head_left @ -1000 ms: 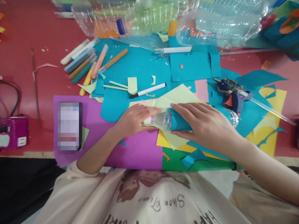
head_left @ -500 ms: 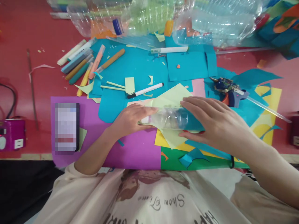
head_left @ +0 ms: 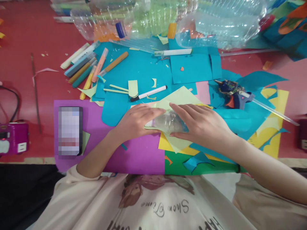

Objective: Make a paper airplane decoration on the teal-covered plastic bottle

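Closed about the left end of a clear bottle [head_left: 169, 121], the left hand [head_left: 136, 123] has its fingers on the far side and its thumb on the near side, with a white piece [head_left: 149, 123] showing between them. The right hand [head_left: 203, 123] curves over the bottle's body, fingers to the far side, thumb spread apart to the near side, the bottle between. It lies on its side, in the middle of the near part of the table [head_left: 19, 57], above pale green paper [head_left: 182, 95]. Blue paper [head_left: 236, 116] shows just right of the right hand; whether it wraps the bottle I cannot tell.

Near the left hand, a purple sheet [head_left: 139, 156] reaches left, with a phone [head_left: 69, 131] on it, its screen blurred. A green sheet [head_left: 177, 167] is on the near side, bearing a blue scrap [head_left: 198, 161]. A white pen [head_left: 152, 92] lies on the far side of the hands, touching a pale green tab [head_left: 133, 88]. Markers [head_left: 82, 68] lie bunched at far left. To the right is a glue gun [head_left: 236, 94], a clear stick [head_left: 275, 111] running from it. Large bottles [head_left: 223, 25] lie along the far side, one with an orange cap [head_left: 172, 30].
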